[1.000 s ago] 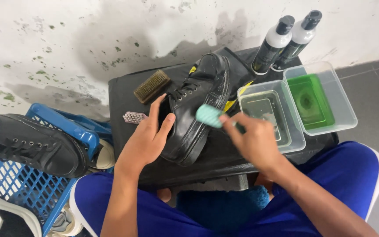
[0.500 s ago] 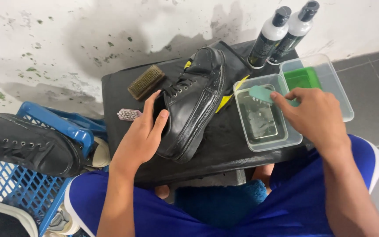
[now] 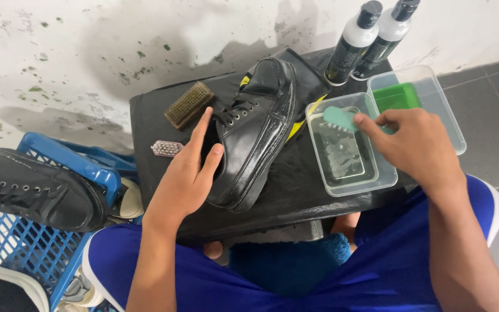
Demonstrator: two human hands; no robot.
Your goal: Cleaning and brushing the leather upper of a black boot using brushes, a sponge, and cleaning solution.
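Note:
A black lace-up leather shoe (image 3: 258, 124) lies on a small black table (image 3: 284, 190) in front of me. My left hand (image 3: 187, 173) rests on the shoe's opening and side, steadying it. My right hand (image 3: 414, 144) grips a small teal brush (image 3: 339, 118) and holds it over a clear plastic tub (image 3: 347, 153) with a little water in it. A second clear tub (image 3: 434, 95) with a green sponge or cloth (image 3: 397, 95) stands just behind my right hand.
Two bottles with black caps (image 3: 368, 37) stand at the table's back right. A brown bristle brush (image 3: 187, 104) and a small wire brush (image 3: 166, 148) lie at the back left. A blue crate (image 3: 24, 254) on the left carries another black shoe (image 3: 36, 188).
My right hand has carried the teal brush off the shoe to the right, over the clear tub. The left hand has stayed on the shoe.

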